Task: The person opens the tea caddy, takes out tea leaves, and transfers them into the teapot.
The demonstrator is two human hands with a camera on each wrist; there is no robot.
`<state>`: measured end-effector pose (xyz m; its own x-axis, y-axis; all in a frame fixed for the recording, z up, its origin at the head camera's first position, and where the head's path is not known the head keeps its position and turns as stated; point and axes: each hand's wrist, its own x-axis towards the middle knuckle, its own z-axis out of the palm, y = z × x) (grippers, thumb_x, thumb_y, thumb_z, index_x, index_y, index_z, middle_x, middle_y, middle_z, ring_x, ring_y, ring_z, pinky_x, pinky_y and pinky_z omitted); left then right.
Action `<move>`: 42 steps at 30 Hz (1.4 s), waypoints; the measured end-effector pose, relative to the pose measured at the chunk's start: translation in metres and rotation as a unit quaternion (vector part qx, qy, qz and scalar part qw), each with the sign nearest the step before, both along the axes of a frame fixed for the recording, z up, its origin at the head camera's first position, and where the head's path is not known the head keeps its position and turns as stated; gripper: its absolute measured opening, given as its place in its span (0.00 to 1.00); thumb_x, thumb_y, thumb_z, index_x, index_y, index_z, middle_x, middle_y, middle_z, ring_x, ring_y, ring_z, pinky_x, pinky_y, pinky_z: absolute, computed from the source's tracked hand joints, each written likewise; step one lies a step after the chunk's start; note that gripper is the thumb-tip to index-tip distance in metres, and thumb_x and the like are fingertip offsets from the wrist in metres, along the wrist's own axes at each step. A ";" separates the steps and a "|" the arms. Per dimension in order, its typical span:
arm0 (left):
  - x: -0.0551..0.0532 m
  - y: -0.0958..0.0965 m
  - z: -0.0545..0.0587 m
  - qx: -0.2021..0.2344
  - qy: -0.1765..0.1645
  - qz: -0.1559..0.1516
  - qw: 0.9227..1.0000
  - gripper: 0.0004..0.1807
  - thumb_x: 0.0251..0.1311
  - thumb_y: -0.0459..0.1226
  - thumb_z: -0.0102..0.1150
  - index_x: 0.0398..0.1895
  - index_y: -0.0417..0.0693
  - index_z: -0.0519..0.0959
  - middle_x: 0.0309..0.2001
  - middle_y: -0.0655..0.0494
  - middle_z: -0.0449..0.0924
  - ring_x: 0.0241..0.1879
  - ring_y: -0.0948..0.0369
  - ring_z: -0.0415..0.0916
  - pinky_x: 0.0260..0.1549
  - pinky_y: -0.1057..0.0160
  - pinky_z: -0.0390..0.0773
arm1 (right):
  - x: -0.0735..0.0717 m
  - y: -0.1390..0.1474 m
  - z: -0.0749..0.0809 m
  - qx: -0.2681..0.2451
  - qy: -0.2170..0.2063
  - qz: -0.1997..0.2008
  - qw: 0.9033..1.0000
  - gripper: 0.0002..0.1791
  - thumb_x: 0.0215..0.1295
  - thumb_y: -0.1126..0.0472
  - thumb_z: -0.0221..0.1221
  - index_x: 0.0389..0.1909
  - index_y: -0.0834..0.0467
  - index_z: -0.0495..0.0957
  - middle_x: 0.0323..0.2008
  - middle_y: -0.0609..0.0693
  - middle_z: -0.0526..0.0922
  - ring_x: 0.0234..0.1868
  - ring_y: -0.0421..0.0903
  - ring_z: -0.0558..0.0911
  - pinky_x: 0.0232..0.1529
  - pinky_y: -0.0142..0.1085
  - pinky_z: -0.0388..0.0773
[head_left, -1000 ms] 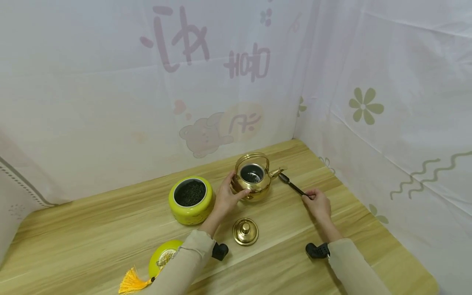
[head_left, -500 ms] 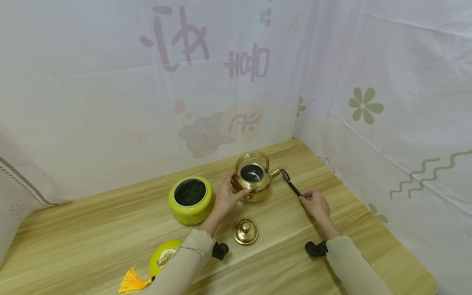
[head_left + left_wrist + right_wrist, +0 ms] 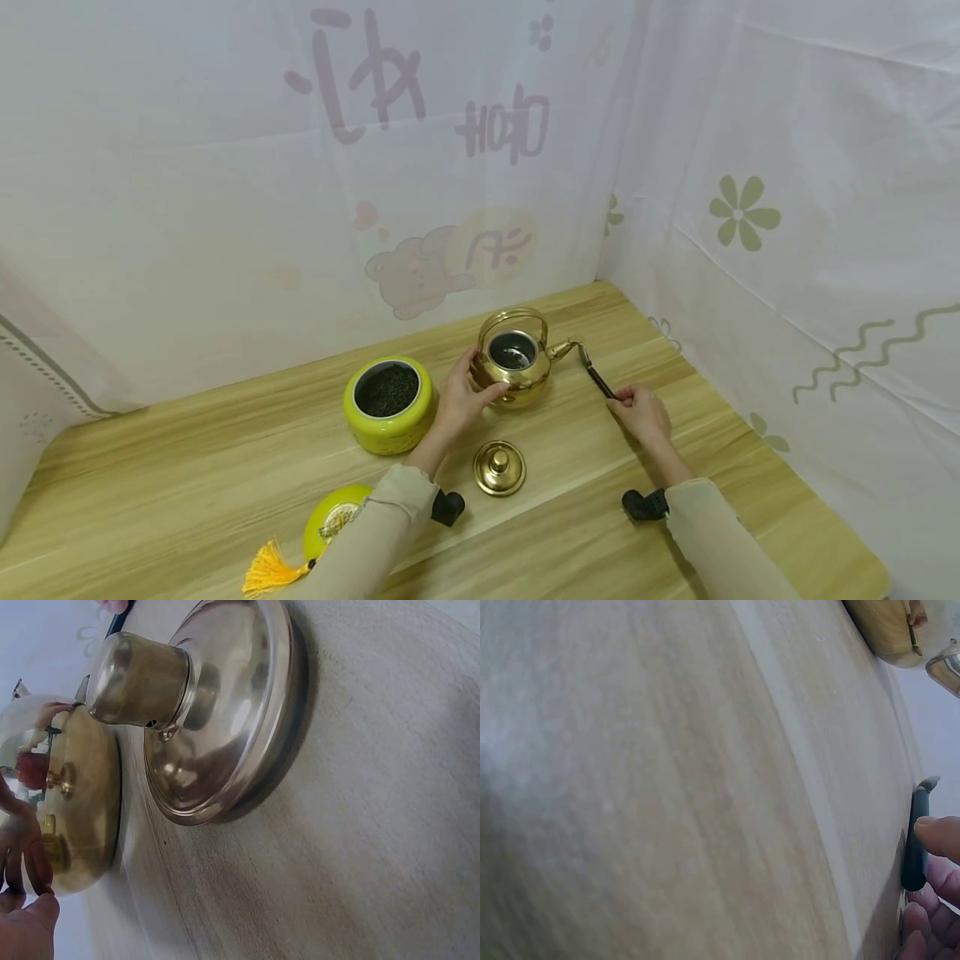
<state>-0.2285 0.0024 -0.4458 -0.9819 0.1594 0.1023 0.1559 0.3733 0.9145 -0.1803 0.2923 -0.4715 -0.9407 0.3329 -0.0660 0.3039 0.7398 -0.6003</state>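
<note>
A gold teapot (image 3: 528, 390) stands uncovered at the back of the table, its hooped handle upright and spout pointing right. Some dark bits lie on the inside bottom. My left hand (image 3: 459, 402) holds its round body, thumb across the front, other fingers mostly hidden behind the left side. In my right hand (image 3: 643, 414), thumb and fingers pinch the black handle of a small tea scoop (image 3: 599, 382). The scoop's head is turned edge-on, right by the spout tip. The right wrist view shows the scoop's black handle (image 3: 915, 855) between thumb and fingers, low over the wood.
Left of the teapot stands a yellow jar (image 3: 386, 435) filled with dark tea leaves. The gold teapot lid (image 3: 500, 469) lies knob up in front. A yellow jar lid (image 3: 330, 521) with an orange tassel (image 3: 270, 571) is partly under my left sleeve. Printed curtains border the table.
My right hand has shifted slightly left, bringing the scoop's head a little right and up along the spout tip and rolling it edge-on. My left hand and the teapot stay put.
</note>
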 end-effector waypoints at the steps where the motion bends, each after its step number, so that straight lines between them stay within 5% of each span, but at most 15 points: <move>1: 0.000 0.000 0.000 0.001 0.000 0.000 1.000 0.44 0.50 0.41 0.70 0.70 0.41 0.59 0.69 0.45 0.60 0.69 0.49 0.55 0.68 0.51 0.55 | 0.000 0.000 0.000 -0.001 0.002 0.001 1.000 0.14 0.61 0.57 0.61 0.40 0.64 0.78 0.35 0.57 0.82 0.32 0.48 0.79 0.26 0.33 0.70; 5: 0.000 0.000 -0.001 0.000 -0.002 0.000 1.000 0.44 0.50 0.41 0.70 0.70 0.41 0.59 0.69 0.45 0.59 0.69 0.49 0.55 0.68 0.51 0.55 | 0.000 0.001 -0.002 -0.009 0.027 -0.003 1.000 0.16 0.62 0.57 0.60 0.43 0.66 0.78 0.37 0.59 0.82 0.36 0.52 0.80 0.29 0.35 0.72; 10: 0.001 -0.001 0.000 -0.004 -0.002 -0.002 1.000 0.45 0.51 0.41 0.70 0.70 0.40 0.58 0.69 0.44 0.59 0.69 0.49 0.55 0.68 0.51 0.56 | -0.001 -0.005 0.002 -0.041 0.108 -0.012 0.993 0.15 0.63 0.60 0.60 0.45 0.67 0.78 0.37 0.61 0.83 0.36 0.52 0.80 0.31 0.30 0.73; 16: 0.001 -0.002 0.001 -0.005 -0.002 -0.004 1.000 0.45 0.51 0.41 0.70 0.70 0.40 0.58 0.69 0.44 0.59 0.69 0.49 0.56 0.68 0.51 0.57 | -0.005 -0.026 0.013 -0.128 0.166 0.055 0.976 0.11 0.61 0.66 0.61 0.40 0.70 0.78 0.32 0.61 0.81 0.29 0.38 0.75 0.28 0.21 0.72; 21: 0.000 -0.002 -0.001 -0.004 0.004 -0.003 1.000 0.45 0.50 0.41 0.70 0.70 0.40 0.59 0.69 0.45 0.60 0.69 0.50 0.56 0.68 0.52 0.57 | -0.002 -0.052 0.018 -0.212 0.131 0.169 0.954 0.10 0.60 0.68 0.61 0.38 0.71 0.77 0.31 0.58 0.80 0.26 0.33 0.73 0.24 0.24 0.73; 28: -0.002 -0.002 -0.003 0.002 0.012 -0.002 1.000 0.44 0.49 0.40 0.71 0.69 0.41 0.59 0.69 0.45 0.61 0.68 0.50 0.57 0.68 0.52 0.57 | 0.003 -0.083 0.013 -0.248 0.075 0.307 0.916 0.11 0.59 0.68 0.62 0.39 0.72 0.77 0.31 0.57 0.80 0.29 0.35 0.75 0.28 0.24 0.74; 35: -0.001 -0.002 -0.003 0.003 0.013 -0.004 1.000 0.45 0.49 0.41 0.71 0.69 0.41 0.59 0.69 0.45 0.61 0.68 0.50 0.57 0.67 0.52 0.58 | 0.006 -0.099 0.004 -0.244 0.040 0.369 0.896 0.13 0.56 0.66 0.65 0.39 0.69 0.78 0.33 0.57 0.81 0.32 0.36 0.77 0.33 0.26 0.77; 42: -0.001 -0.002 -0.003 -0.002 0.014 -0.001 1.000 0.44 0.49 0.41 0.71 0.69 0.42 0.60 0.68 0.45 0.62 0.68 0.50 0.58 0.67 0.51 0.58 | 0.007 -0.110 0.001 -0.229 0.012 0.402 0.887 0.14 0.54 0.65 0.67 0.39 0.67 0.78 0.31 0.54 0.81 0.31 0.37 0.77 0.34 0.28 0.79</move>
<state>-0.2296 0.0003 -0.4488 -0.9782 0.1622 0.1297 0.1828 0.3760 0.9084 -0.1737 0.1820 -0.4708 -0.8650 -0.5018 0.0019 -0.2276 0.3890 -0.8927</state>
